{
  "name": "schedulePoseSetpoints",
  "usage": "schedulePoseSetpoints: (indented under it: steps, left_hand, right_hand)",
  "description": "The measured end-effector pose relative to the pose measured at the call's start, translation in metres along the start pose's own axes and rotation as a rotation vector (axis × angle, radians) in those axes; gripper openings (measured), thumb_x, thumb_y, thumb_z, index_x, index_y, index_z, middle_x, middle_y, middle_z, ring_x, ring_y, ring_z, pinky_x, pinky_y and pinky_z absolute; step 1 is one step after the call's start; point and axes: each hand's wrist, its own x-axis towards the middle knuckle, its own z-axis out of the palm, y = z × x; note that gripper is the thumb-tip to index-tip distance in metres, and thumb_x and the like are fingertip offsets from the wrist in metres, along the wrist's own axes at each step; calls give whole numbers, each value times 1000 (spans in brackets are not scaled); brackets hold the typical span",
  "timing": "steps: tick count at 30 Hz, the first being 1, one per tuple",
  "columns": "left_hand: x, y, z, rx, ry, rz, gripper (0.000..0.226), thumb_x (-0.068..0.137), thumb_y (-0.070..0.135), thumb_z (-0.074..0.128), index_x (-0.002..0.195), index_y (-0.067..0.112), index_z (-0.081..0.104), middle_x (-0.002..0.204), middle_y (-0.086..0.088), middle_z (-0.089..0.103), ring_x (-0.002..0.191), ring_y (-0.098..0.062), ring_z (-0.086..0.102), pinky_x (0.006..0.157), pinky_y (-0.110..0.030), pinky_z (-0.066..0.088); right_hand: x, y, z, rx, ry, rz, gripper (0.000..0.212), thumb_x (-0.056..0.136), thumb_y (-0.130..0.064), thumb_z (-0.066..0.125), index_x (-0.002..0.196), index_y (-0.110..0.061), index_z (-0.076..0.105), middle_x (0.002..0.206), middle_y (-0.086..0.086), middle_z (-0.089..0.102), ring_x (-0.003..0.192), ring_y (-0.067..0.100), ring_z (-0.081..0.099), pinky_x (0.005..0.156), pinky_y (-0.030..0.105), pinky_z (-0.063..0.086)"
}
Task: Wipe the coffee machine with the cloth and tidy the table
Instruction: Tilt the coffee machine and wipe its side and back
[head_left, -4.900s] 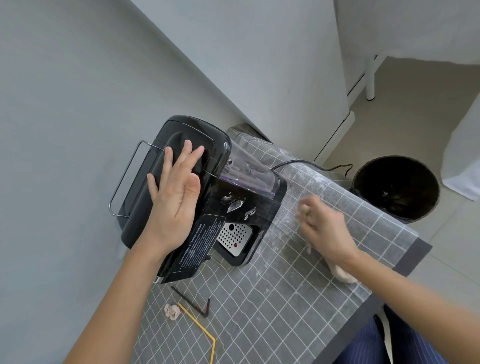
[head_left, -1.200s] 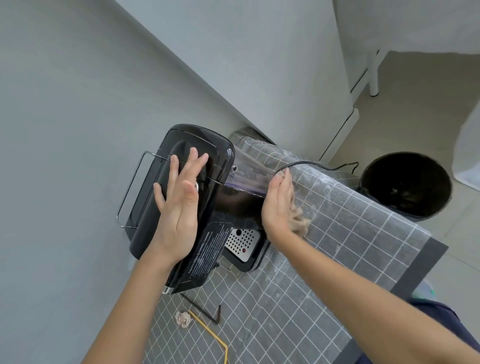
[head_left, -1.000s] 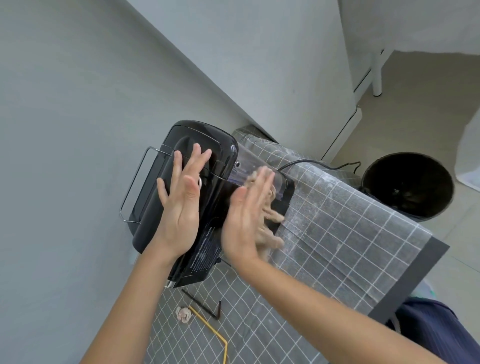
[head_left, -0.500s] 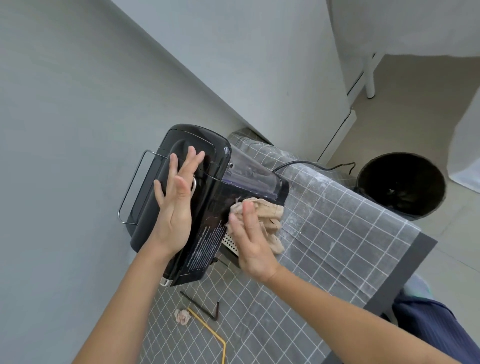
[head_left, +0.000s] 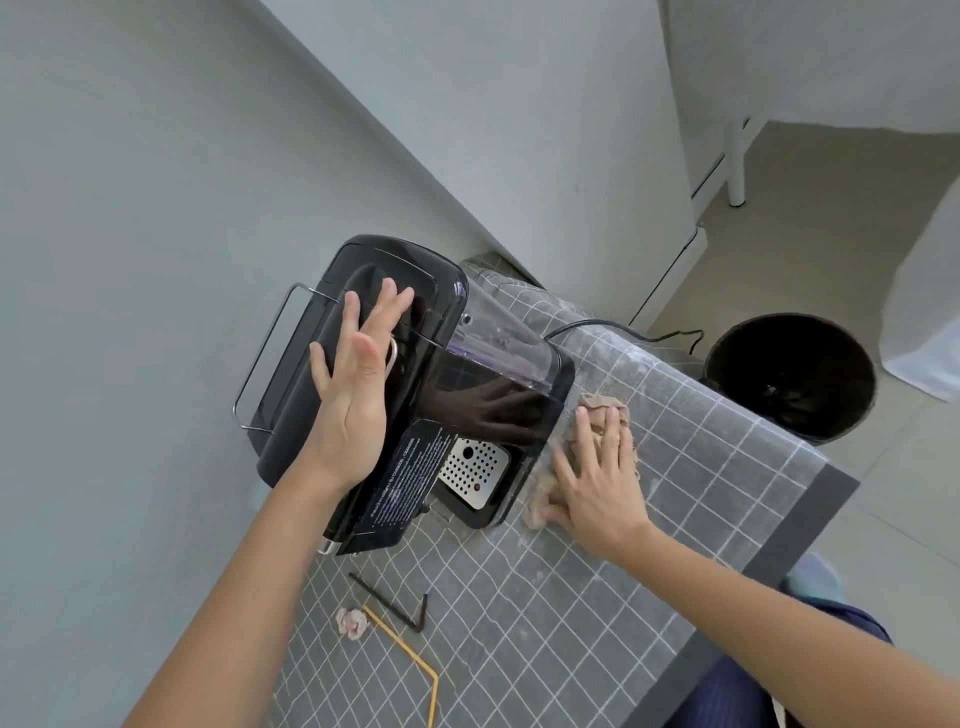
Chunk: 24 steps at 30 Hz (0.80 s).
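Grey walls meet at the corner behind the grid-patterned grey worktop (head_left: 545, 613); round black bin (head_left: 789, 379) sits on the floor off its far right edge.

Change: right hand (head_left: 597, 483) is off the glossy black coffee machine (head_left: 410, 384) and down on the worktop, fingers spread flat, pressing the crumpled beige cloth (head_left: 597, 410) just beside the machine's right side. Half a second ago that cloth was on the machine's front, above the perforated steel drip tray (head_left: 470, 467). My read: machine wiping has paused or ended, worktop wiping is starting.

Left hand (head_left: 353, 384) stays open, palm flat on the machine top, steadying it near the far left corner.

Still untidied near the left edge: bent black straw (head_left: 395, 603), bent yellow straw (head_left: 410, 654), small pink paper wad (head_left: 350, 622). Same spots as earlier.
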Motion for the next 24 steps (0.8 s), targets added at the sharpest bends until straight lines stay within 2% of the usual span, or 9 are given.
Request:
schedulePoseSetpoints:
  steps: [1,3,6,8,11,15,18,20,24]
  left_hand:
    - [0,1,0,7,2,0,81,80,76,-8,147,45,23,157,29,10,145,5,-12,114,-51,-20]
    - [1,2,0,26,3,0,80,81,75,-7,148,43,23,157,28,10,144,5,-13,114,-50,-21]
    - [1,2,0,39,10,5,78,83,72,-7,148,42,23,157,28,10,144,6,-13,114,-47,-22]
    - [1,2,0,42,11,8,76,84,70,-7,148,42,23,157,28,10,144,7,-13,114,-44,-23]
    - [1,2,1,61,12,11,71,86,66,-6,148,44,22,157,28,9,143,8,-14,112,-41,-24]
    - [1,2,1,67,14,8,74,84,69,-7,148,44,22,157,29,8,143,8,-15,112,-42,-25]
    - [1,2,1,76,21,13,75,84,70,-7,147,44,22,157,28,8,143,7,-15,112,-44,-24]
    - [2,2,1,78,22,14,74,84,69,-6,148,43,23,157,29,8,143,7,-15,112,-43,-24]
    - [2,1,1,73,21,12,77,84,70,-6,148,41,23,157,28,9,143,7,-15,111,-40,-24]
  right_hand:
    - [3,2,4,-42,25,-49,59,84,-53,64,130,-15,58,156,32,19,138,66,10,113,71,12]
    - [10,14,1,-29,96,-127,33,73,-23,80,99,-13,63,147,29,43,134,62,31,108,66,34]
    - [3,26,-14,323,267,-127,28,83,-7,71,108,-13,61,140,15,54,130,43,48,114,46,34]
    - [-9,18,-35,663,401,-9,35,89,1,59,117,-19,54,137,5,53,121,27,53,104,40,42]
    - [-10,-14,-85,936,587,156,45,91,-1,58,124,-29,48,137,6,44,109,18,51,89,34,47]
    - [22,-55,-131,1175,728,102,23,89,-19,70,111,-24,65,133,5,47,124,19,48,106,36,44]
    - [33,-73,-132,1198,846,55,25,86,-29,73,109,-19,72,126,3,56,126,16,50,107,44,43]
    - [34,-81,-128,1212,884,66,33,91,-35,65,117,-16,69,128,5,56,126,17,50,106,46,43]
    - [31,-90,-116,1138,937,-25,28,95,-20,59,120,-7,57,128,7,58,126,23,51,104,50,42]
